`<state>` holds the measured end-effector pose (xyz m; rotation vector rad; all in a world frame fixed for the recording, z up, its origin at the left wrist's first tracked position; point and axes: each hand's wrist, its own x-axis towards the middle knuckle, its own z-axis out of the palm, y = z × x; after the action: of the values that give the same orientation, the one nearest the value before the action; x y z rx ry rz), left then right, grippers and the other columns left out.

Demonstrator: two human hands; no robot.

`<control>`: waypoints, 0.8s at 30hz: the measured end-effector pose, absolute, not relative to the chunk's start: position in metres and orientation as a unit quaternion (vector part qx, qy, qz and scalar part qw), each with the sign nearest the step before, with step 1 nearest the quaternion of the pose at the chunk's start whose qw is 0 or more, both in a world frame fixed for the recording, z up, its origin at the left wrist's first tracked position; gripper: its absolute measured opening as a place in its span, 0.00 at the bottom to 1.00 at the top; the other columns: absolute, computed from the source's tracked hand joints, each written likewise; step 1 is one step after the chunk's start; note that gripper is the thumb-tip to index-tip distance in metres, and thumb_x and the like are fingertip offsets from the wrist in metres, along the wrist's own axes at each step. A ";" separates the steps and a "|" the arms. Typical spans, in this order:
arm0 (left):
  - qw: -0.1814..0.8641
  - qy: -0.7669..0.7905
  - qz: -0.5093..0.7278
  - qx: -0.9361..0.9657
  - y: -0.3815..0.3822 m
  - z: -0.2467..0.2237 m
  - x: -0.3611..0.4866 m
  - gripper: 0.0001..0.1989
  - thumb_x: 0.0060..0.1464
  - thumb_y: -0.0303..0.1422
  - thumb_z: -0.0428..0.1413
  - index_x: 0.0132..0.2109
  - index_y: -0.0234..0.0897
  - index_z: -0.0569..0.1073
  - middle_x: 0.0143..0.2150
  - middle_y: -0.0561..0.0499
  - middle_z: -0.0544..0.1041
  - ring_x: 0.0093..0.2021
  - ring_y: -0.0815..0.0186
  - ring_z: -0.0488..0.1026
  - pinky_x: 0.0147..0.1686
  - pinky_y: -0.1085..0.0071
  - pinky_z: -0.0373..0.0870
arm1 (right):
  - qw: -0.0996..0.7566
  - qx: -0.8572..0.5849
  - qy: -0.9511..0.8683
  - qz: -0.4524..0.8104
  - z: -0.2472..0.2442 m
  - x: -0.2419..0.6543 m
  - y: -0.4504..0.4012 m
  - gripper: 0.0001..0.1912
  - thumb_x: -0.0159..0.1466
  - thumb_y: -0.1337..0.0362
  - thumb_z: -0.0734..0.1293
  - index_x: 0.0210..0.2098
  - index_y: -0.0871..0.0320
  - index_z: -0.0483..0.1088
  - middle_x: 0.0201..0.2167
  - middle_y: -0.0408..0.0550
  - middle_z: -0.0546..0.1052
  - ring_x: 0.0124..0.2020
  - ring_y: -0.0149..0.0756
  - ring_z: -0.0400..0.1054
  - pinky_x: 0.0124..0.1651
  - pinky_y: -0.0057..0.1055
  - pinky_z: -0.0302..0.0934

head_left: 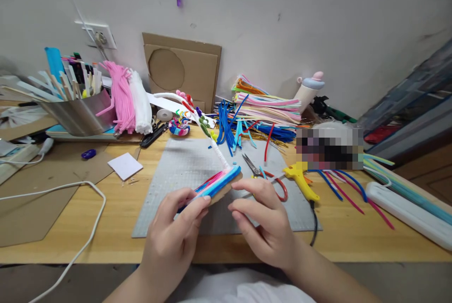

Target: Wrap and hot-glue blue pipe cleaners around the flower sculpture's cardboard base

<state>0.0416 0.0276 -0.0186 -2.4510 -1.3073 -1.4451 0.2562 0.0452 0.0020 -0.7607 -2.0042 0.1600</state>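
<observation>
One wooden table spans the lower frame, its front edge running below one gray mat. One cardboard panel, with a single circular cut, stands at upper center. Two hands occupy lower center: the left hand grasps one craft piece between thumb and fingers, mid-frame above the mat; the right hand curls its fingers at the piece's right end, and whether they grip anything cannot be told. One pink bundle and one white bundle stand upper left. Mat surface stretches left of the piece; right of center, one glue gun and one pair of scissors narrow the room.
</observation>
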 end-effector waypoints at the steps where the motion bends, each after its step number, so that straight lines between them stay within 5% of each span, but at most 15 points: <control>1: 0.008 -0.420 -0.461 -0.782 0.028 -0.018 0.042 0.23 0.58 0.15 0.52 0.55 0.41 0.71 0.49 0.47 0.69 0.47 0.68 0.72 0.46 0.72 0.75 | 0.483 -0.317 -0.813 0.079 0.003 0.256 0.045 0.10 0.64 0.74 0.63 0.41 0.55 0.70 0.47 0.51 0.74 0.47 0.42 0.69 0.49 0.42 0.64; 11: 0.023 -0.412 -0.450 -0.792 0.029 -0.019 0.044 0.22 0.58 0.15 0.52 0.54 0.40 0.71 0.48 0.47 0.69 0.46 0.67 0.72 0.44 0.72 0.75 | 0.499 -0.363 -0.784 0.059 0.007 0.247 0.050 0.09 0.67 0.69 0.67 0.46 0.53 0.72 0.42 0.48 0.75 0.44 0.40 0.70 0.48 0.40 0.62; 24: 0.040 -0.408 -0.437 -0.801 0.025 -0.019 0.045 0.22 0.57 0.14 0.52 0.55 0.40 0.71 0.49 0.47 0.69 0.48 0.67 0.71 0.46 0.72 0.73 | 0.424 -0.446 -0.784 0.080 0.030 0.234 0.047 0.06 0.67 0.71 0.63 0.33 0.56 0.68 0.35 0.47 0.73 0.38 0.41 0.66 0.42 0.38 0.55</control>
<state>0.0454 0.0252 -0.0193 -2.4532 -1.2497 -1.3392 0.2337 0.0468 0.0298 -1.1166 -1.9623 0.1993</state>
